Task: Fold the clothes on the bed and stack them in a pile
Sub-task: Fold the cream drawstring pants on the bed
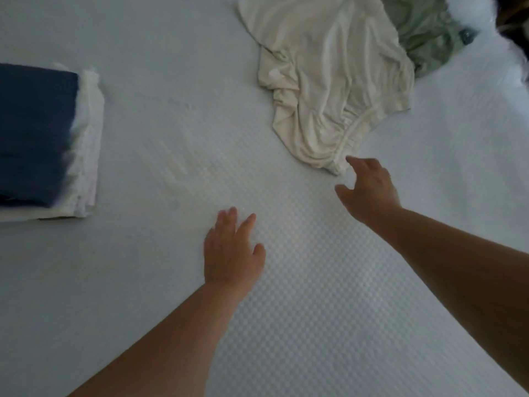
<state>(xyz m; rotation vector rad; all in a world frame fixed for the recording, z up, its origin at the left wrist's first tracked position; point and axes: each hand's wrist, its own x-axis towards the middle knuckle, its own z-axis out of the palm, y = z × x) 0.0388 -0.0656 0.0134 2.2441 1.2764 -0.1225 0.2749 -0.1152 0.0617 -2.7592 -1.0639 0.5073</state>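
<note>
A crumpled cream garment [323, 81] lies unfolded on the bed at the upper middle. Behind it at the upper right a green garment [426, 32] is bunched up, partly hidden by the cream one. At the left edge sits a pile of folded clothes [86, 144], white pieces underneath and a dark blue folded piece [34, 133] on top. My right hand [369, 190] is open with fingers spread, its fingertips just at the cream garment's near hem. My left hand [232, 250] hovers open over the bare bed, palm down, holding nothing.
The bed [286, 296] has a white textured cover with a dotted weave and fills nearly the whole view. A dark area shows past the bed's edge at the top right corner [512, 12].
</note>
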